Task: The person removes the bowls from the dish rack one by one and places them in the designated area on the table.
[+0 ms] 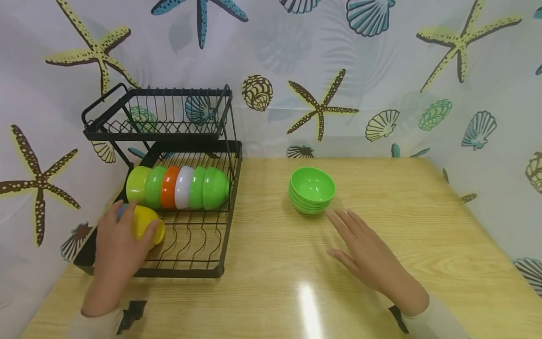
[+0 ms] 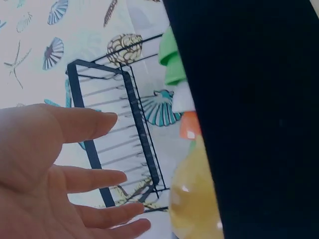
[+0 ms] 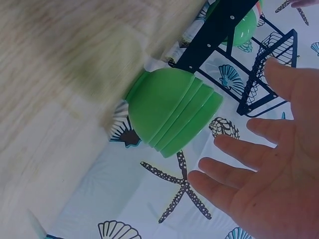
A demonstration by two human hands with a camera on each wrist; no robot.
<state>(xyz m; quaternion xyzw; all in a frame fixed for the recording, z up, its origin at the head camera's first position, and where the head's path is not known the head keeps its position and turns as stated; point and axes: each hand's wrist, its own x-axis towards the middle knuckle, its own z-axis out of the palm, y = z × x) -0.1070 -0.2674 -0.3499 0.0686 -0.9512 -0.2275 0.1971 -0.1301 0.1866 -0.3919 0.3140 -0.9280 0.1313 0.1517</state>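
Note:
My left hand [image 1: 123, 240] hovers at the front left of the black dish rack [image 1: 226, 240], its fingers spread. Just beyond those fingers a yellow bowl [image 1: 147, 225] stands on its side, with a bit of blue [image 1: 122, 210] showing at its left. The left wrist view has the fingers relaxed and apart from the yellow bowl [image 2: 192, 199]. Over the table, my right hand [image 1: 366, 249] is held with fingers extended and nothing in it. Ahead of its fingertips sits a nested stack of green bowls [image 1: 312, 190], also seen in the right wrist view [image 3: 169, 109].
Behind the yellow bowl, a row of bowls in green, orange [image 1: 169, 187] and white [image 1: 184, 187] stands on edge in the lower rack. An upper wire shelf [image 1: 156, 136] overhangs the back. A patterned curtain [image 1: 271, 127] closes off the wooden table [image 1: 271, 263].

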